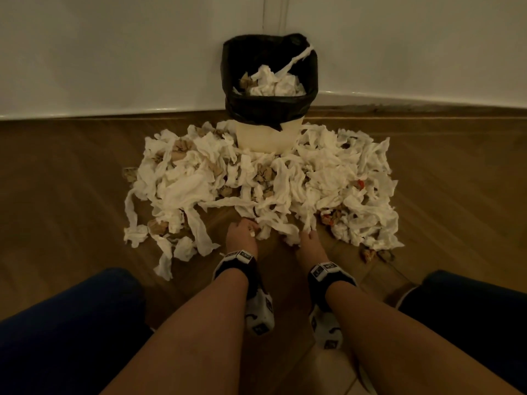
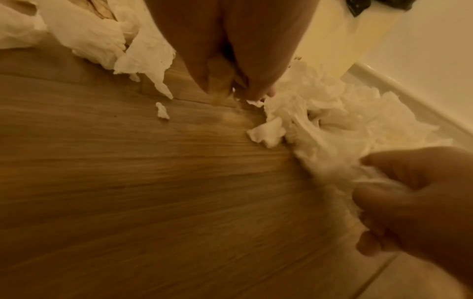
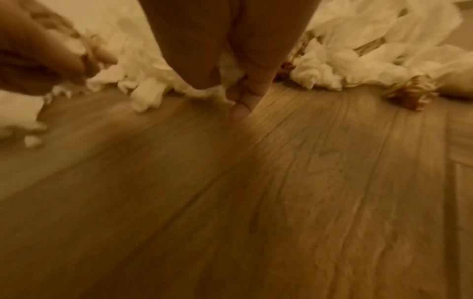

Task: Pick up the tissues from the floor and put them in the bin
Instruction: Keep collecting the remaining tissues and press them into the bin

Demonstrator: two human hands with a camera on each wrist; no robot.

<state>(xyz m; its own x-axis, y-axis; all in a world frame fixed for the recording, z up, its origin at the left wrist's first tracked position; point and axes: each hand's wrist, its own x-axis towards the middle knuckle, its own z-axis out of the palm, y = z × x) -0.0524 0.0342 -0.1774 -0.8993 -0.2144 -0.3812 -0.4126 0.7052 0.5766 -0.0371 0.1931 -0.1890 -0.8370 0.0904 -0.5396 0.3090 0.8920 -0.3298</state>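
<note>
A white bin with a black liner stands against the wall, with white tissues heaped inside. A wide pile of white tissues covers the floor around its base. My left hand is at the pile's near edge, its curled fingers pinching a small tissue scrap. In the left wrist view the left hand points down at the floor beside a tissue heap. My right hand grips a tissue strip at the pile's edge, and its fingers curl round white tissue.
Brown crumpled papers and red-marked scraps are mixed into the pile. The wooden floor runs from the pile to my knees, which are in blue cloth at both lower corners. A white skirting sits behind the bin.
</note>
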